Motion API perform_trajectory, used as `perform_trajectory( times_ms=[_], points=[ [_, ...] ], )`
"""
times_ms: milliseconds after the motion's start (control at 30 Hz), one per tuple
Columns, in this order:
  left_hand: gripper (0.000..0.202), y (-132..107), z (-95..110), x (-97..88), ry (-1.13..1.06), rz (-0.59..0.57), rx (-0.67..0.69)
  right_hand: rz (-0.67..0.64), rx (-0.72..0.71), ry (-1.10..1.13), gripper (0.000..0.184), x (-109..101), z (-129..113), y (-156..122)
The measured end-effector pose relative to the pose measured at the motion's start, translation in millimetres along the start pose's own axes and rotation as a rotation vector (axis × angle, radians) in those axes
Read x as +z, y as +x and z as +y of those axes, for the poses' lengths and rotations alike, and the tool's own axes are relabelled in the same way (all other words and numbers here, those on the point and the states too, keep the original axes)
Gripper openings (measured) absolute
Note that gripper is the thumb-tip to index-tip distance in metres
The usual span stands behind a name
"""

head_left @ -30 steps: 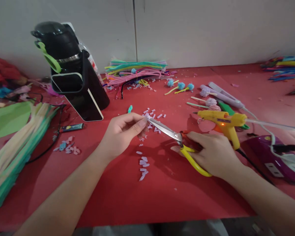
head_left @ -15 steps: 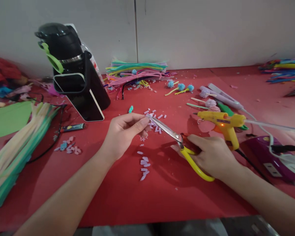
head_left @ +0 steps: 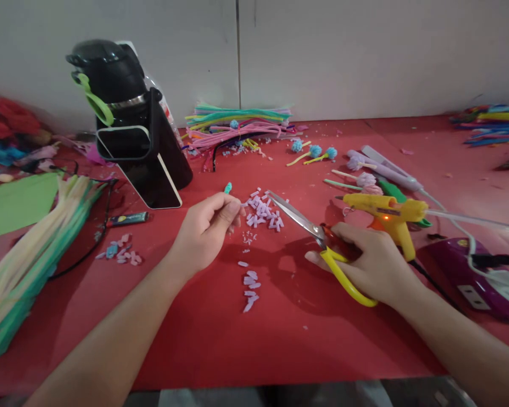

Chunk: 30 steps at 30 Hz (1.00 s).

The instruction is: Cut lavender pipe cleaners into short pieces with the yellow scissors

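My left hand (head_left: 210, 229) is closed in a pinch, and a small lilac piece of pipe cleaner (head_left: 244, 204) pokes out at its fingertips. In my right hand (head_left: 371, 257) are scissors (head_left: 297, 217) with yellow-and-red handles, their blades nearly together and pointing up and left. The scissor tips lie over the right side of a pile of short lilac pieces (head_left: 263, 210), apart from my left hand. Below the pile are fine lilac crumbs (head_left: 249, 240) and a short column of trimmed lilac pieces (head_left: 250, 282). A small teal twisted piece (head_left: 228, 187) lies behind my left hand.
A yellow glue gun (head_left: 385, 212) with its light on lies right, by a purple power strip (head_left: 462, 271). A black bottle (head_left: 173, 152) with a phone (head_left: 146, 183) stands left, near bundled pipe cleaners (head_left: 34, 254). Blue pompom stems (head_left: 314, 151) lie at the back.
My left hand has drawn left, away from the scissor tips, with the lilac piece in its pinch. The scissors have shifted slightly right, uncovering more of the pile.
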State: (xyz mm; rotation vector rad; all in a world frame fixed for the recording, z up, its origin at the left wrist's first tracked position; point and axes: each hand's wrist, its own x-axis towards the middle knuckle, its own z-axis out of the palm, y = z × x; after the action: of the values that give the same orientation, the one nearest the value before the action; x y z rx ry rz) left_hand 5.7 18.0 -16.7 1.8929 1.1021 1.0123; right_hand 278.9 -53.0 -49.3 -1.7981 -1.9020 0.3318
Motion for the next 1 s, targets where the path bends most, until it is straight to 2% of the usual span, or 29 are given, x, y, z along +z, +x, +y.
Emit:
perform_trajectory(
  times_ms=[233,633,1000],
  points=[
    [0.035,-4,5,-1.2,0.059,0.002,-0.001,-0.065,-0.017,0.138,0.058,1,-2,-5],
    [0.024,-6,11,-3.7,0.282,-0.006,0.195,-0.131,-0.031,0.139,0.061,2,-1,-4],
    [0.023,-6,11,-4.4,0.321,-0.004,0.233,-0.14,-0.053,0.116,0.062,1,-5,-2]
  ],
)
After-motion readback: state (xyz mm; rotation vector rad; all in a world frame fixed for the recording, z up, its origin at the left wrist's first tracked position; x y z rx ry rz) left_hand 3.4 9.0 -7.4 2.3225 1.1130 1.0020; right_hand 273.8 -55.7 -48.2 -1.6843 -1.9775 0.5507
